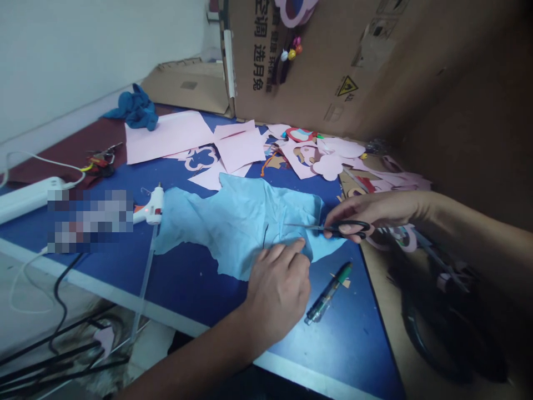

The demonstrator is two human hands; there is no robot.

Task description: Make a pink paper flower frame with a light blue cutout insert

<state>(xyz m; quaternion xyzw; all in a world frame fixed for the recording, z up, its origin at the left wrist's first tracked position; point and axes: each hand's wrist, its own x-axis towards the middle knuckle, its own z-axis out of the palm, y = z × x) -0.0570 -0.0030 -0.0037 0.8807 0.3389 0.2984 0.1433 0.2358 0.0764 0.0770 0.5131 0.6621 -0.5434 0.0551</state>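
A wrinkled light blue cloth (241,208) with an uneven outline is spread on the blue tabletop. My right hand (353,216) has its fingers in the black handles of a pair of scissors (316,226), whose narrow blades point left over the cloth's right part. Just below the blades, my left hand (281,283) grips the cloth with curled fingers; its fingertips are partly hidden. Dark curved marks show on the cloth by those fingers. A pen with a green end (328,291) lies to the right of my left hand.
A white glue gun (155,208) touches the cloth's left side, its glue stick trailing downward. Left of it is a white power strip (31,197) with cables. Pink sheets (170,136) and cut scraps cover the back. Cardboard (316,83) stands behind; a dark blue cloth (139,108) lies back left.
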